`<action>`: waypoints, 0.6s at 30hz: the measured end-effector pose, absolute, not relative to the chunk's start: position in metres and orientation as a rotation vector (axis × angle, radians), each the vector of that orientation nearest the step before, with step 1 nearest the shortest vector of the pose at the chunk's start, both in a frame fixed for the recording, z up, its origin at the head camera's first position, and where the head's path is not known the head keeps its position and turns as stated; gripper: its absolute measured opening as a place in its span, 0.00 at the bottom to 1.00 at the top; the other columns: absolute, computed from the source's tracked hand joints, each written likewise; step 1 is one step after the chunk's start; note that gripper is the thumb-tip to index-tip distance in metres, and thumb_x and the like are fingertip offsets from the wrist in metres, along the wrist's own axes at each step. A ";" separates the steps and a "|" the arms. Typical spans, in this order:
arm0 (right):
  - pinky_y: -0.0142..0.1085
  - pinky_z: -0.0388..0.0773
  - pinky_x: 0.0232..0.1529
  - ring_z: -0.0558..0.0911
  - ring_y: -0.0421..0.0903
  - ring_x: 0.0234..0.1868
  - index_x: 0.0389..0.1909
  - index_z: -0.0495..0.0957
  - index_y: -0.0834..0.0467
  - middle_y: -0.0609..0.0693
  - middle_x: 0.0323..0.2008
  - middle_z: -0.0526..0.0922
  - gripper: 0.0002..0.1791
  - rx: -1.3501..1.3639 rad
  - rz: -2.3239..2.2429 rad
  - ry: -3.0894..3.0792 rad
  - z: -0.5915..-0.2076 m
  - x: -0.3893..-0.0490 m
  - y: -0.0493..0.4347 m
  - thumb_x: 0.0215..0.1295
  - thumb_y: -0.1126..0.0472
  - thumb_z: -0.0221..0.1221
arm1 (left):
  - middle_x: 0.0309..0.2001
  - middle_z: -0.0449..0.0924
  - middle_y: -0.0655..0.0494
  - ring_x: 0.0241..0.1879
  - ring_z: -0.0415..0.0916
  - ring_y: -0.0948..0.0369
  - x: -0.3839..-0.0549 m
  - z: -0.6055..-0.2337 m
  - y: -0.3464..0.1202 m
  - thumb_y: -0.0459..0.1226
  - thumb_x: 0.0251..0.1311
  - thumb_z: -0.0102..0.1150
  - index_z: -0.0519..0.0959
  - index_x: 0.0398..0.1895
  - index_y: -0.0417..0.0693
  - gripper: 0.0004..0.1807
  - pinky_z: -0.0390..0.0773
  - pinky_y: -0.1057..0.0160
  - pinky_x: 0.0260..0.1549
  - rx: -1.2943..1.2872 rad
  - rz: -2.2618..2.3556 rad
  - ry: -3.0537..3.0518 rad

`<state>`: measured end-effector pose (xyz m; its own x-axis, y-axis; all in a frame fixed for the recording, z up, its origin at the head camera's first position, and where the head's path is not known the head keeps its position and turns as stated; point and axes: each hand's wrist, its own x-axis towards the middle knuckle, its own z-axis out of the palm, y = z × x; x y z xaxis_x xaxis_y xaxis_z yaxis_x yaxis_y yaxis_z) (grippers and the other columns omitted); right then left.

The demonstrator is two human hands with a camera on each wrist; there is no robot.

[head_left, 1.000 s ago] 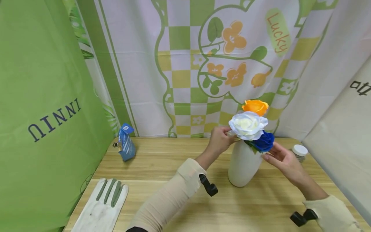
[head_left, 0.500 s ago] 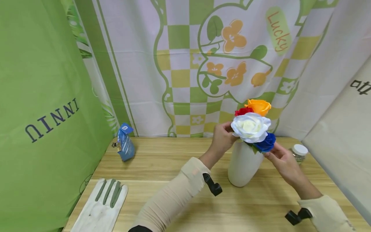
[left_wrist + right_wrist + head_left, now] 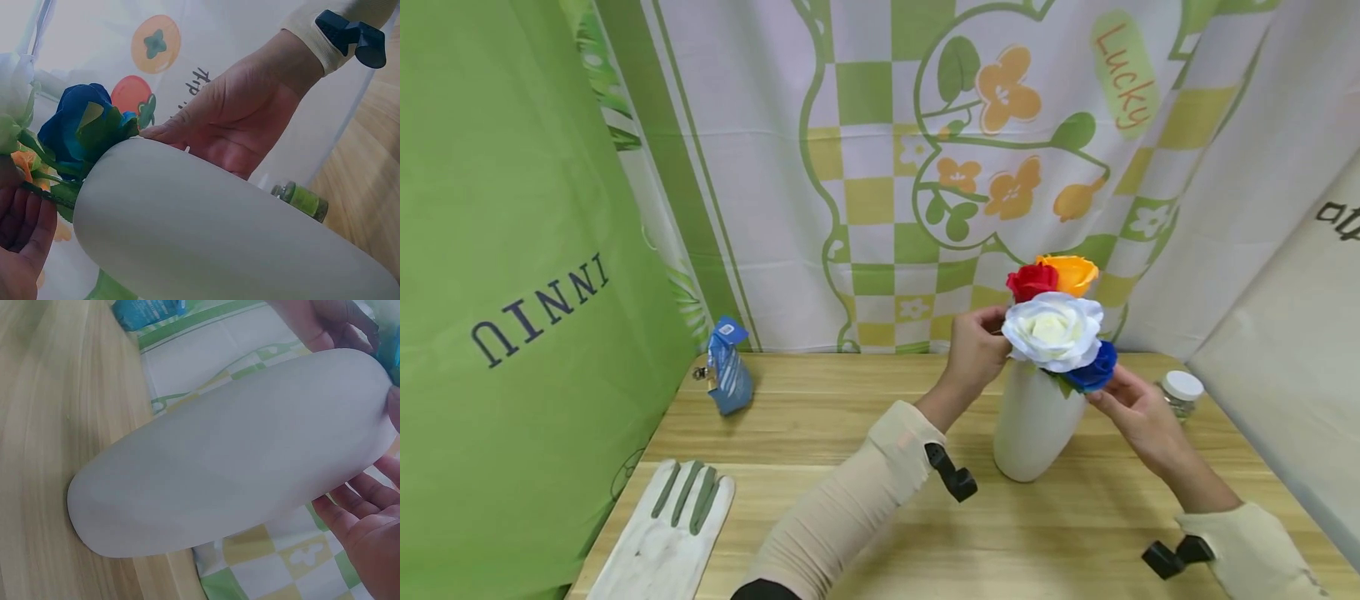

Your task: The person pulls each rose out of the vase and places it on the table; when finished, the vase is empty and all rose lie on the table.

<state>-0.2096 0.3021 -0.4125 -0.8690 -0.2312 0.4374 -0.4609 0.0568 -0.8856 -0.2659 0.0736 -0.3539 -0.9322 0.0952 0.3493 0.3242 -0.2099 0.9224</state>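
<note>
A white vase (image 3: pixel 1037 425) stands on the wooden table, holding a white rose (image 3: pixel 1052 331), a red rose (image 3: pixel 1032 282), an orange rose (image 3: pixel 1073 275) and a blue rose (image 3: pixel 1097 367). My left hand (image 3: pixel 977 354) is beside the white rose, left of the vase mouth. In the left wrist view, its fingers (image 3: pixel 31 219) pinch a green stem; which rose it belongs to is unclear. My right hand (image 3: pixel 1142 417) is at the vase's right side. Its thumb touches near the rim below the blue rose, and its fingers (image 3: pixel 369 497) lie loosely extended along the vase.
Behind the right hand stands a small jar with a white lid (image 3: pixel 1182 387). A blue bag (image 3: pixel 728 371) is at the back left, and a white and green glove (image 3: pixel 662 533) lies at the front left. Printed curtains (image 3: pixel 760 208) surround the table.
The red rose has come into view behind the white rose. The white rose has shifted slightly right and down. My left hand moved slightly; the right hand stays by the vase rim.
</note>
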 end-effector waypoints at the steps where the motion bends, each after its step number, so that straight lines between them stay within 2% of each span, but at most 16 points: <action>1: 0.17 0.78 0.49 0.82 0.27 0.49 0.58 0.77 0.44 0.33 0.49 0.86 0.26 0.712 1.918 -2.144 -0.412 -0.210 0.302 0.71 0.77 0.50 | 0.36 0.84 0.29 0.28 0.76 0.71 -0.266 -0.353 0.074 0.18 0.51 0.57 0.82 0.38 0.21 0.11 0.78 0.78 0.27 -0.494 -2.281 -1.871; 8: 0.17 0.79 0.48 0.83 0.27 0.48 0.58 0.77 0.44 0.34 0.47 0.86 0.27 0.708 1.912 -2.149 -0.413 -0.211 0.303 0.71 0.77 0.51 | 0.35 0.84 0.30 0.26 0.73 0.71 -0.268 -0.350 0.074 0.19 0.52 0.57 0.83 0.39 0.23 0.11 0.76 0.78 0.24 -0.488 -2.214 -1.913; 18: 0.17 0.80 0.48 0.83 0.28 0.48 0.58 0.78 0.45 0.35 0.48 0.87 0.27 0.731 1.955 -2.104 -0.413 -0.212 0.302 0.71 0.78 0.51 | 0.39 0.84 0.28 0.29 0.75 0.72 -0.271 -0.343 0.071 0.18 0.50 0.55 0.82 0.41 0.23 0.14 0.77 0.80 0.30 -0.524 -2.180 -1.866</action>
